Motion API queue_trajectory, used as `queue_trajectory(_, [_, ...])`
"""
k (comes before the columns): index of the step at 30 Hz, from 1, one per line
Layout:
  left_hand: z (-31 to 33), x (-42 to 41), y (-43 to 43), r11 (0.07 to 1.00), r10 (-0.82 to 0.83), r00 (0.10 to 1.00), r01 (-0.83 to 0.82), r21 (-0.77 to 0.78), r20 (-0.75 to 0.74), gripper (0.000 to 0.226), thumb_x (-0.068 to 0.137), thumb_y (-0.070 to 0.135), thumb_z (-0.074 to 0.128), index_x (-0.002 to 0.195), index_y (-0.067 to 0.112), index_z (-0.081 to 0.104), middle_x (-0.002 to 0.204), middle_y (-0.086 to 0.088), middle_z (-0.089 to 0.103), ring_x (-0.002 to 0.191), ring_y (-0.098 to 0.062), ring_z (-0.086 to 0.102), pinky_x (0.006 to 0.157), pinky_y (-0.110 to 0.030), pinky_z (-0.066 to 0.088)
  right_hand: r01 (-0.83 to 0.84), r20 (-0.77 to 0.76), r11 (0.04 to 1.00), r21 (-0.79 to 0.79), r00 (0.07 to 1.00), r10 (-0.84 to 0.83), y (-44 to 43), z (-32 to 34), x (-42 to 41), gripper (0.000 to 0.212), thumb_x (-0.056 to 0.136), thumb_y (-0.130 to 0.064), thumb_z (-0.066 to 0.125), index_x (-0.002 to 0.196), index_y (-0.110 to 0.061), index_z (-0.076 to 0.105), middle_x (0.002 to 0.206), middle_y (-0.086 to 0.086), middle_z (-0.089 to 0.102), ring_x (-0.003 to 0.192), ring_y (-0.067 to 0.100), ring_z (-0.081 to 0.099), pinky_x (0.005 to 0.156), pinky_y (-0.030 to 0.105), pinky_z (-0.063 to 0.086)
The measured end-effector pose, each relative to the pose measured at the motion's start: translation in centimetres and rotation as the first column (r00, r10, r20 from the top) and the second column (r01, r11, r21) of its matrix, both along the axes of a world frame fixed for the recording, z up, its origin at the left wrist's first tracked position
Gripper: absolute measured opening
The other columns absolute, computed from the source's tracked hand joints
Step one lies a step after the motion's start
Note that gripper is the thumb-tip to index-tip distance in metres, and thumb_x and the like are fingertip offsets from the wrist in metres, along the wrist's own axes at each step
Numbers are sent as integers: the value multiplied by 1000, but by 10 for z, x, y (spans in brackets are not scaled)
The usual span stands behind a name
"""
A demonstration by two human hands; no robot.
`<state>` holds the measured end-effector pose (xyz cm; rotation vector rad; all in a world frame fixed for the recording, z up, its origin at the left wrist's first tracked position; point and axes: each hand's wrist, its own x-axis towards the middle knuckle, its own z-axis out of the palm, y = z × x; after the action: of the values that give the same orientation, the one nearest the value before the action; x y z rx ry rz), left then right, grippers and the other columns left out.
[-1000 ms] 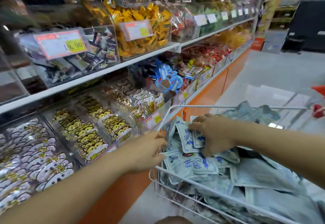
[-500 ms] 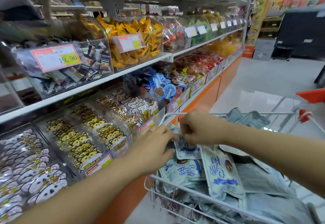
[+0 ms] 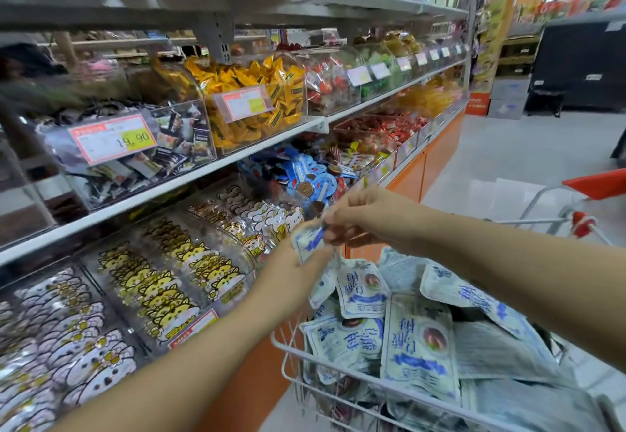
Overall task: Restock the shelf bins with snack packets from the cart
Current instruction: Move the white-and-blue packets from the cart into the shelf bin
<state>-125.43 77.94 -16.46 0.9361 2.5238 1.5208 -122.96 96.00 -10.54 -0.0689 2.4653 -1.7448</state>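
Where the fingers (image 3: 333, 232) meet, one packet (image 3: 309, 244) sits pinched.

White packets (image 3: 418, 347) printed blue; orange shelf base (image 3: 440, 157); yellow candies (image 3: 257, 106)

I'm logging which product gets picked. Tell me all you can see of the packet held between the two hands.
The packet is a flat pouch, white with blue print too blurred to read, seemingly glossy film. It is held tilted above the pile in the cart, before the lower shelf bins. The left hand holds its lower part; the right hand pinches its upper edge.
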Motion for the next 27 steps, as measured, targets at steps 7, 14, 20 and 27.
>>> queue_trajectory(7, [-5, -10, -20, 998, 55, 996, -53, -23, 70, 33, 101, 34, 56, 74, 15, 55, 58, 14, 54, 50, -2, 45, 58, -28, 36, -686, 622, 187, 703, 721, 307, 7, -9, 21, 68, 80, -34, 82, 140, -33, 52, 147, -2, 48, 135, 20, 45, 111, 41, 38])
queue_trajectory(14, [-7, -11, -23, 989, -2, 969, -34, 142, 245, 24, 96, 36, 63, 94, 13, 57, 76, -1, 64, 68, -19, 58, 68, -36, 45, -656, 676, -167, 736, 698, 236, -13, -29, 34, 71, 77, -38, 84, 138, -25, 51, 152, 10, 35, 145, 34, 24, 92, 48, 40])
queue_trajectory(20, [-7, -9, -28, 959, -27, 929, -80, 273, 368, 46, 78, 54, 74, 107, 19, 63, 113, -22, 70, 108, -46, 65, 99, -64, 47, -632, 650, -158, 759, 718, 249, -8, -32, 34, 66, 79, -35, 82, 135, -16, 54, 146, 11, 48, 140, 33, 37, 79, 35, 32])
queue_trajectory(27, [-15, -19, -35, 959, -58, 910, -64, 277, 411, 45, 80, 53, 72, 107, 17, 63, 99, -16, 72, 95, -39, 67, 103, -66, 44, -667, 639, -20, 745, 704, 311, 3, -25, 21, 68, 81, -42, 80, 140, -18, 55, 141, 5, 56, 132, 27, 47, 103, 38, 41])
